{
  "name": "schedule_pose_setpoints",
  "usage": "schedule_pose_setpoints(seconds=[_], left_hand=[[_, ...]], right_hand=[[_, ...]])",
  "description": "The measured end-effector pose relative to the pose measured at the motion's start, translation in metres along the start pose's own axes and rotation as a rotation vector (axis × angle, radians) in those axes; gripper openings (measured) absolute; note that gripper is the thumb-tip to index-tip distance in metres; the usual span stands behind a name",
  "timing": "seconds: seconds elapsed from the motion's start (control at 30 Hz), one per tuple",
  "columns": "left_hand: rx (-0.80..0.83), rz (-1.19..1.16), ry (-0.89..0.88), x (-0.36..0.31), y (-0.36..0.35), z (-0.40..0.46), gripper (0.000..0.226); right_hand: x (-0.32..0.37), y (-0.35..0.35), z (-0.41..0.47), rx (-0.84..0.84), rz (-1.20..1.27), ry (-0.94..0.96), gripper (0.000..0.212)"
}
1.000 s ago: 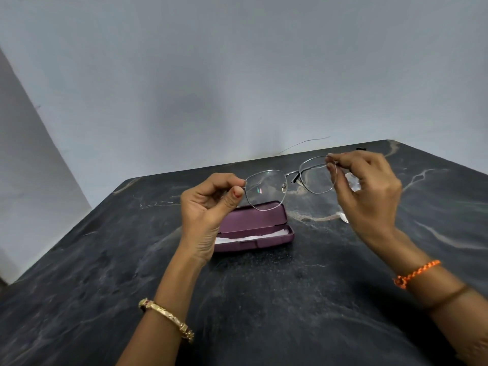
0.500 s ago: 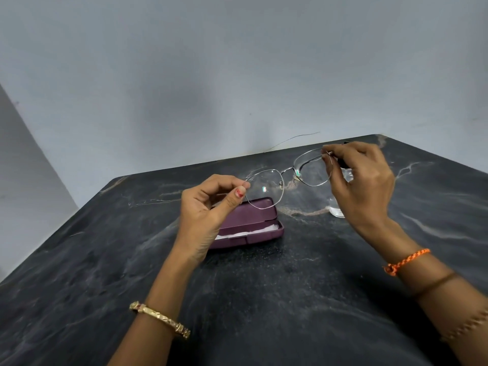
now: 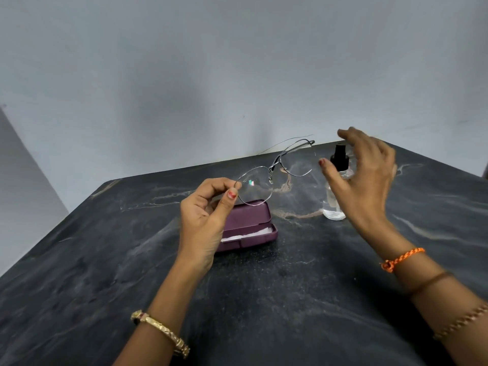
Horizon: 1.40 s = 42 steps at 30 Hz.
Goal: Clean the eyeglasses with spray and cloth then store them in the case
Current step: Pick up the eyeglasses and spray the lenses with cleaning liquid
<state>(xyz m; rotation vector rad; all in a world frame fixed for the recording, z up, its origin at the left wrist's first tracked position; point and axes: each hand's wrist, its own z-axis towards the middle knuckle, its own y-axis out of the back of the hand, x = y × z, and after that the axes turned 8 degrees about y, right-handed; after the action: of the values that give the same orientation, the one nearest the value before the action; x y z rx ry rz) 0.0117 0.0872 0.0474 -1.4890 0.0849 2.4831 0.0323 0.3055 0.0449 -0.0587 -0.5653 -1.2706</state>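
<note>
My left hand [image 3: 208, 207] pinches the left rim of the thin metal eyeglasses [image 3: 273, 170] and holds them up above the table, tilted up to the right. The purple glasses case [image 3: 248, 228] lies open on the table just behind that hand, with a white cloth [image 3: 248, 235] inside it. A small clear spray bottle [image 3: 336, 186] with a black nozzle stands upright to the right of the case. My right hand [image 3: 364, 175] hovers around the bottle with fingers spread, holding nothing; whether it touches the bottle I cannot tell.
The dark marble table [image 3: 264, 299] spreads under everything, its far edge against a pale grey wall [image 3: 237, 75]. A thin wire [image 3: 285, 143] runs along the wall behind the glasses.
My right hand has let go of the right rim of the glasses and moved right to the spray bottle. The glasses, now in my left hand alone, have tilted up at the right.
</note>
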Motion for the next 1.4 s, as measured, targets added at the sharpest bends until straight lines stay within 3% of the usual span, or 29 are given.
schedule_pose_setpoints(seconds=[0.17,0.3,0.53,0.67,0.83,1.13,1.4], left_hand=[[-0.062,0.016,-0.001,0.004,0.000,0.001,0.023],[-0.109,0.019,-0.001,0.008,0.001,0.002,0.023],[-0.184,0.082,-0.050,0.010,0.001,0.004,0.026],[-0.220,0.053,-0.060,0.010,0.002,0.005,0.023],[-0.255,0.077,-0.110,0.009,0.000,0.003,0.024],[-0.316,0.111,-0.164,0.008,-0.005,0.002,0.028],[-0.399,0.065,-0.233,0.004,-0.005,0.000,0.024]], right_hand=[[-0.018,-0.010,-0.010,0.251,0.035,-0.020,0.086],[-0.025,-0.014,-0.015,0.255,0.035,0.014,0.102],[-0.011,-0.005,-0.011,0.149,0.116,0.066,0.086],[0.026,0.006,-0.008,0.052,0.186,0.287,0.079],[0.067,0.009,-0.027,0.170,0.266,0.508,0.069],[0.071,0.011,-0.030,0.321,0.206,0.452,0.082],[0.071,0.006,-0.036,0.349,0.195,0.426,0.081]])
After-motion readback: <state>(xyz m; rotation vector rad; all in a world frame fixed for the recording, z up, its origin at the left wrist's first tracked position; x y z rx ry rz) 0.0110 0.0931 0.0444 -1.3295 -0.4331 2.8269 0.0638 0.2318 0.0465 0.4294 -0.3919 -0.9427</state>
